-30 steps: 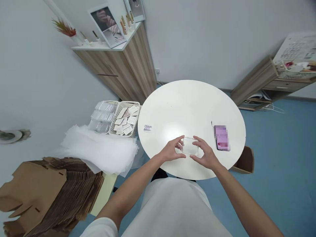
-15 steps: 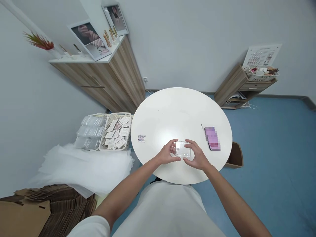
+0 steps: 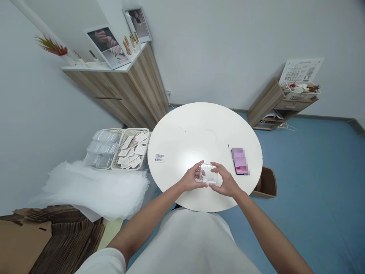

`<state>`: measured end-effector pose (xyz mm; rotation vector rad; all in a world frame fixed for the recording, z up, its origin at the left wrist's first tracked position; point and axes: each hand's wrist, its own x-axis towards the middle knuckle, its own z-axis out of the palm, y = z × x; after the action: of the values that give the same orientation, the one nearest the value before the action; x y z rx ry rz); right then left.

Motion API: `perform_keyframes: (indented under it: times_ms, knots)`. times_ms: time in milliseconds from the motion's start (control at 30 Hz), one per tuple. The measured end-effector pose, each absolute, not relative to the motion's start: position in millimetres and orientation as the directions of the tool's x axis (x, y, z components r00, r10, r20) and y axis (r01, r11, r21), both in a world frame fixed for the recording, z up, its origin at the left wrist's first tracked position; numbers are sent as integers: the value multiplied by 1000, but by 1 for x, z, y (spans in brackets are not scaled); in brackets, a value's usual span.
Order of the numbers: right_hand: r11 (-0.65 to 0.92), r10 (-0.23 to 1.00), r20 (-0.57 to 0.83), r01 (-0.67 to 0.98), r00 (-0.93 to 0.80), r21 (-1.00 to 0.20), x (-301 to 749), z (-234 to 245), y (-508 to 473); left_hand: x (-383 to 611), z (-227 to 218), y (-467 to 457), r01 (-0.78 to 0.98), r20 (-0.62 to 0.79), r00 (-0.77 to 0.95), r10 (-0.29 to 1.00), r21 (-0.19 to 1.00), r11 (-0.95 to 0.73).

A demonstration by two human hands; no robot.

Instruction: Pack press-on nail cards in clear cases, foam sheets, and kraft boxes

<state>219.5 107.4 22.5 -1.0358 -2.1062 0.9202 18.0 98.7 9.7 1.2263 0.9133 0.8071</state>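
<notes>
A clear plastic box [image 3: 208,174] is held between my two hands over the near part of the white oval table [image 3: 196,129]. My left hand [image 3: 193,177] grips its left edge, with the thumb along the bottom. On the other side, my right hand [image 3: 226,180] has its fingers at the upper right and its thumb at the lower edge. Whether the box has anything inside is hard to make out. A small card of shiny nail-like pieces [image 3: 159,158] lies toward the table's left edge. A phone [image 3: 240,161] with a pixelated purple screen rests to the right.
Left of the table are a basket of white cards [image 3: 131,151], a basket of clear plastic packs [image 3: 103,148], white foam sheets [image 3: 94,190] and stacked flat cardboard [image 3: 71,236]. An open cardboard box [image 3: 268,182] is on the floor at right. Behind stand a wooden cabinet [image 3: 137,87] and a shelf [image 3: 264,102].
The view has shifted slightly, so the table and phone appear a little further left. Both hands keep hold of the clear box, with only a slight change of its angle.
</notes>
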Motion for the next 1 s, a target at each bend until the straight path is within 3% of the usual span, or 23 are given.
perform_keyframes:
  times_ms: [600, 1000]
  knots:
    - [542, 778, 331, 305, -534, -783, 241, 19, 115, 56, 28, 83, -151, -181, 328, 927, 959, 241]
    - [543, 804, 405, 259, -436, -799, 228, 15, 113, 50, 26, 87, -219, -168, 357, 919, 941, 258]
